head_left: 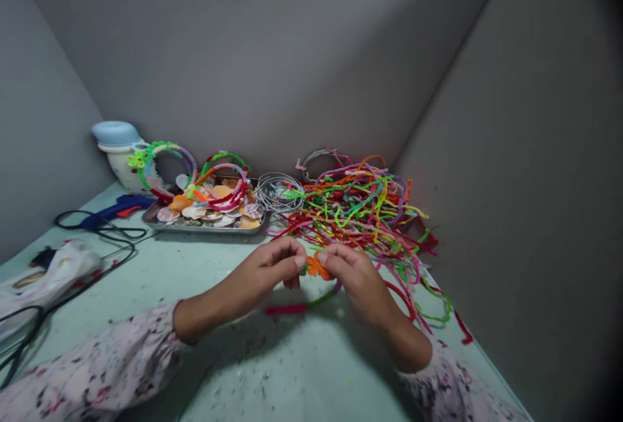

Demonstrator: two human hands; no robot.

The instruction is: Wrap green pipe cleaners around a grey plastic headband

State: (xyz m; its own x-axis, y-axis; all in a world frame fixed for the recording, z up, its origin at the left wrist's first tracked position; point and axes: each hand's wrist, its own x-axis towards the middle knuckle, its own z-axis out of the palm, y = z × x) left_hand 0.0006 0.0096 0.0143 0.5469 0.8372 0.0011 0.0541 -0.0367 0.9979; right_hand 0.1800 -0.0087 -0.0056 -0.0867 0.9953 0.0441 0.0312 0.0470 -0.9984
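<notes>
Both my hands meet above the table in front of the pile of pipe cleaners. An orange pipe-cleaner flower (318,266) sits between them, with a bit of green at its left side. My right hand (360,279) pinches the flower from the right. With thumb and fingertips together, my left hand (272,269) grips the green pipe cleaner (307,269) beside it. A fuzzy wrapped strip (287,310), pink then green then purple, hangs below and runs up toward my right hand; where it joins is hidden behind the fingers.
A heap of coloured pipe cleaners (360,198) lies behind my hands, beside a wire coil (280,193). Further left are a metal tray (209,230) of shells and fuzzy hoops, a blue-lidded container (121,162), a blue glue gun (109,213), black cable (121,260) and a plastic bag (58,273).
</notes>
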